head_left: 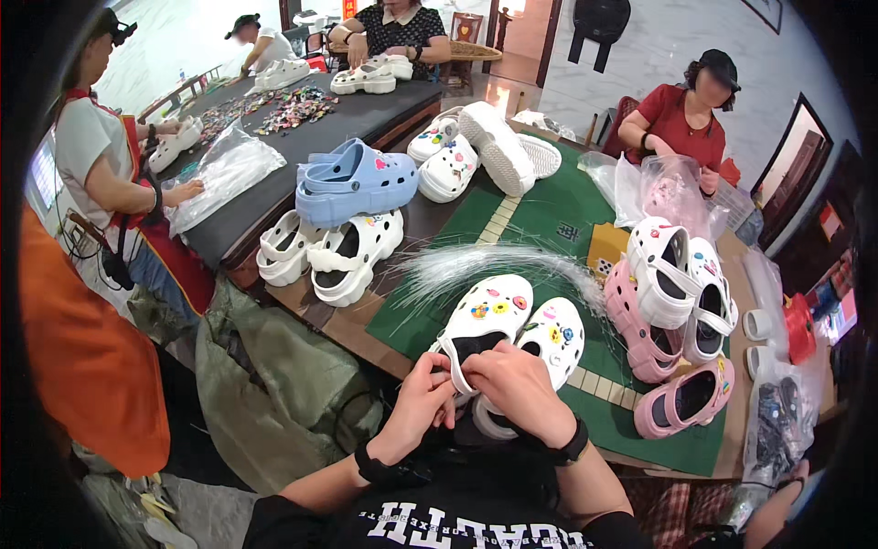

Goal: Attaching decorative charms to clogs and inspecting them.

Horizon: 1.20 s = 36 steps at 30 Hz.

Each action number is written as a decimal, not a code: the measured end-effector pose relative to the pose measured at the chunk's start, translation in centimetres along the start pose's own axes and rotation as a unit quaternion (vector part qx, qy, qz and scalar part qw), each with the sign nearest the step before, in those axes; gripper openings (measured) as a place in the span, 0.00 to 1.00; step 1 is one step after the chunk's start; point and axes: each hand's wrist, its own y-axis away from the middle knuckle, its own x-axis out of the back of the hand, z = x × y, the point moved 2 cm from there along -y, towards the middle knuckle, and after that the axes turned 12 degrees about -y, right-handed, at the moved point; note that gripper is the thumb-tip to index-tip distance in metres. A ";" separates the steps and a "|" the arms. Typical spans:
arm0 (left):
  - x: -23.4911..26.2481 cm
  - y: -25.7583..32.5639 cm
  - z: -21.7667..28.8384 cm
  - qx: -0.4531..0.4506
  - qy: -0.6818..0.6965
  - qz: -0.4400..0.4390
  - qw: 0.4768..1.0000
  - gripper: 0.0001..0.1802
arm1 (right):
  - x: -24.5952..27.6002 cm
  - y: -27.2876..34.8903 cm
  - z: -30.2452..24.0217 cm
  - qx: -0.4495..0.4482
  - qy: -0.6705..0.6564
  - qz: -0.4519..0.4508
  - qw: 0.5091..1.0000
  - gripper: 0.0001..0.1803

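In front of me on the table is a white clog [491, 306] with colourful charms on its toe. My left hand [422, 403] pinches the left side of its heel strap. My right hand [517, 384] has its fingers closed on the same strap from the right, near the left fingertips. Whether anything small lies between the fingers is hidden. Its mate, a second white clog [555, 340] with flower charms, lies just right, partly covered by my right hand. Beyond them is a bundle of clear thin plastic ties [494, 270].
A green mat [521, 229] covers the table. Pink and white clogs [645, 306] are stacked at right; blue clogs [357, 188] rest on white ones at left. Loose charms [293, 110] lie on a dark table where co-workers handle clogs. A person in red [681, 119] holds a plastic bag.
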 end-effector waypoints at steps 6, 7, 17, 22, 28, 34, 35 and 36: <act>0.4 -0.1 0.3 0.011 0.030 -0.031 0.999 0.14 | 0.3 0.5 0.7 0.006 -0.023 0.072 0.997 0.03; 0.6 0.1 0.6 0.013 0.028 -0.033 0.999 0.14 | 1.0 0.7 0.8 0.001 -0.055 0.124 0.991 0.04; -1.7 0.0 6.5 -0.335 -0.362 0.103 0.864 0.11 | 5.1 5.3 0.7 -0.089 -0.216 0.322 0.917 0.04; -4.1 -0.6 6.7 -0.343 -0.384 0.040 0.857 0.08 | 5.3 6.6 -0.1 -0.090 -0.225 0.312 0.919 0.05; -3.3 -0.3 7.2 -0.277 -0.243 0.084 0.926 0.06 | 5.7 10.1 1.5 -0.093 -0.299 0.408 0.858 0.06; -2.8 1.5 8.1 -0.338 -0.154 0.081 0.925 0.10 | 6.3 12.4 1.1 -0.045 -0.266 0.423 0.865 0.07; -2.9 2.0 8.3 -0.338 -0.156 0.080 0.925 0.10 | 6.0 12.1 0.5 -0.044 -0.309 0.480 0.820 0.09; -3.2 2.4 8.6 -0.322 -0.210 0.050 0.922 0.10 | 6.3 12.2 0.0 -0.044 -0.310 0.481 0.819 0.09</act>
